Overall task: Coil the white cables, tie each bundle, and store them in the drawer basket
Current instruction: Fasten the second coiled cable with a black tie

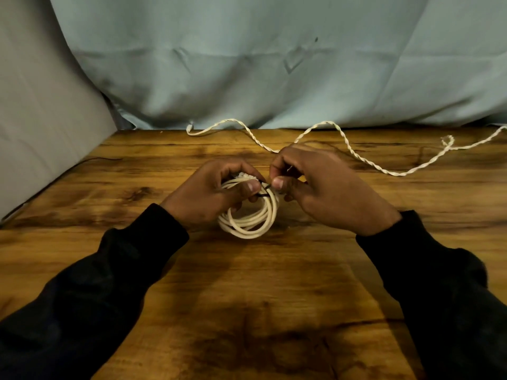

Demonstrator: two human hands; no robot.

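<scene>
The left hand [216, 192] grips the upper left of the coil [251, 215], fingers curled round its strands and the thumb pressed across them from the near side. The right hand [323, 185] pinches a thin black tie [264, 187] between thumb and forefinger, just right of the left thumb, at the top of the coil. The tie runs across the white strands there; a second dark stretch of it shows a little lower on the coil (whether it is knotted or only wrapped cannot be made out).

The coil is a round bundle of several white loops, its lower arc resting on the wooden table [247, 311] between the two wrists. Its top is covered by the left fingers, and its right edge passes behind the right thumb, so the cable's ends cannot be seen. A small frayed white bit shows above the coil, beside the left knuckles.

Both arms wear black sleeves [109, 283] that reach in from the lower corners.

Beyond the coil, a twisted white cable [356, 154] lies loose along the far side of the table in wavy curves. One end lies left of the coil by the far edge; the middle passes behind the right hand; the other part runs off past the right border, cut off. A short loose end sticks up from it far right of the coil.

Behind the table hangs a pale blue cloth [247, 64], creased, with a grey surface [41, 105] to the far left of the coil.
</scene>
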